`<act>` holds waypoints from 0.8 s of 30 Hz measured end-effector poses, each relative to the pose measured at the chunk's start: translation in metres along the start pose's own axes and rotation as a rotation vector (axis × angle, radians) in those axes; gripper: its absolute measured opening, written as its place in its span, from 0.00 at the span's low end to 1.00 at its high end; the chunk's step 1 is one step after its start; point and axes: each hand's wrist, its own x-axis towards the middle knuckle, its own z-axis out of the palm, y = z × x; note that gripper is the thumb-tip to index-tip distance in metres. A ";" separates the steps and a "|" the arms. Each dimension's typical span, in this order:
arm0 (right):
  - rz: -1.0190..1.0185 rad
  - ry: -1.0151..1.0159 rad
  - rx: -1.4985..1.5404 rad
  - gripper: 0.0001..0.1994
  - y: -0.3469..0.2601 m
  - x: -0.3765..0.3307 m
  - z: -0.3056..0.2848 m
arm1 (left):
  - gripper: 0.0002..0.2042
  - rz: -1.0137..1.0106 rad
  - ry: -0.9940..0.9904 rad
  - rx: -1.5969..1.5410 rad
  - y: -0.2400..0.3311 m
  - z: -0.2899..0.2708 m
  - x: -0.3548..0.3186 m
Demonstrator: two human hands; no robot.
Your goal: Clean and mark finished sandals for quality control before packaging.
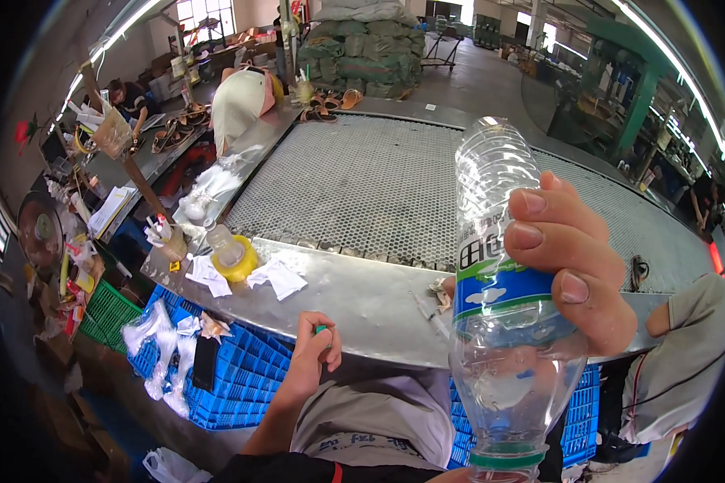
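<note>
A clear plastic bottle with a blue, green and white label fills the near right of the head view. It is turned over, its green-ringed neck low and close to me and its ribbed base raised. My right hand is wrapped round its middle from the right side. Some liquid seems to lie inside, though how much I cannot tell. Lower and further left, my left hand is curled above my lap, pinching a small green bottle cap. This hand is just in front of the metal bench edge.
Beyond the metal edge stretches a mesh conveyor. A yellow ring surrounds a small clear bottle, beside white scraps. Blue crates stand below left. A co-worker's sleeve is close on my right. Sandals lie at the far end.
</note>
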 end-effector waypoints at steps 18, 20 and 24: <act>-0.190 -0.015 -0.105 0.37 0.017 0.015 -0.018 | 0.07 -0.108 0.015 -0.003 0.003 0.003 0.002; -0.203 -0.018 -0.094 0.36 0.019 0.015 -0.015 | 0.08 -0.123 0.025 0.012 0.003 0.001 0.001; -0.170 -0.133 -0.044 0.34 0.018 0.014 -0.023 | 0.08 -0.103 0.014 0.037 0.003 0.000 -0.001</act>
